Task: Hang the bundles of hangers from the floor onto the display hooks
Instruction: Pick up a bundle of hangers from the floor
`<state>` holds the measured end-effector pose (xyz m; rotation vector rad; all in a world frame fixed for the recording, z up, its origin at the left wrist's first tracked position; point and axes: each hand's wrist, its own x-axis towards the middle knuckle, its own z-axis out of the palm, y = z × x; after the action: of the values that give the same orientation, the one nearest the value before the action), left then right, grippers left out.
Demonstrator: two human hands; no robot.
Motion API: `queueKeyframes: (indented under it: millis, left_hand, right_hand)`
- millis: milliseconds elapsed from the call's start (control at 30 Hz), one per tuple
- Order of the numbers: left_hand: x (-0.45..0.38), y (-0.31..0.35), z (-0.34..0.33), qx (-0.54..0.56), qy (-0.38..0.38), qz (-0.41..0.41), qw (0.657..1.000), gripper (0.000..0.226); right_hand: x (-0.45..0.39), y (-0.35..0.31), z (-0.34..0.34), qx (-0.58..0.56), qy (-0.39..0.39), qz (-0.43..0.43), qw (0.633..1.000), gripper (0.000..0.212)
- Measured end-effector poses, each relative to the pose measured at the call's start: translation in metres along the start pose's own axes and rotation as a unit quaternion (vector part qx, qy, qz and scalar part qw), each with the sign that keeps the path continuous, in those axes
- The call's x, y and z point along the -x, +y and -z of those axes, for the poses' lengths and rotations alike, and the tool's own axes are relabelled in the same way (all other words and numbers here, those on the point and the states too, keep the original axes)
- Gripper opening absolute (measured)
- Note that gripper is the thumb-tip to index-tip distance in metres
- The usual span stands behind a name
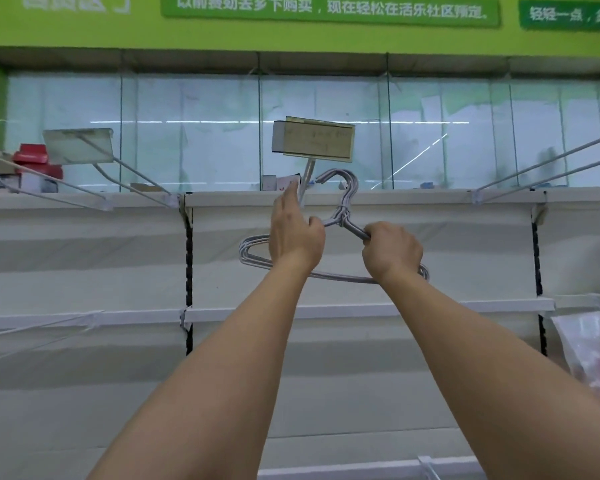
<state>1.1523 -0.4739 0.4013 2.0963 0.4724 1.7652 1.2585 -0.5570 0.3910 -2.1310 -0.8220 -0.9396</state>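
White shelving (326, 230) w/ green signage (326, 8), left hand (293, 233) pinching, right hand (392, 251) gripping hanger bundle (257, 254) by display hook (307, 178)

A bundle of pale grey wire hangers (257, 258), bound at the necks, is held upright at the frame's centre, its hook tops close beside a white display hook (307, 178) carrying a beige price tag.

White Chinese slogan lettering, "现在轻松在活乐社区预定", on green banner (329, 10) overhead.
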Motion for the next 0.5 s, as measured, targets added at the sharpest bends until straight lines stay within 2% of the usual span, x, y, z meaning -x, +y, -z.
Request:
queueKeyframes:
  millis: [100,267,400,500]
  left_hand:
    - [-0.01,0.006,-0.006,0.022,0.0,-0.011,1.0,0.069]
    - [-0.019,0.0,-0.01,0.036,0.022,-0.021,0.999,0.063]
    - [-0.019,-0.004,-0.008,0.011,0.028,-0.044,0.999,0.061]
    - [-0.02,-0.006,-0.007,-0.012,0.024,-0.031,0.999,0.059]
  right_hand:
    - [-0.006,-0.008,-0.01,-0.027,0.014,-0.001,1.0,0.019]
    - [-0.012,-0.016,-0.021,-0.044,0.019,0.01,0.999,0.018]
    - [-0.007,-0.024,-0.032,-0.051,0.016,0.024,0.998,0.019]
    - [-0.002,-0.035,-0.039,-0.053,0.018,0.051,0.997,0.019]
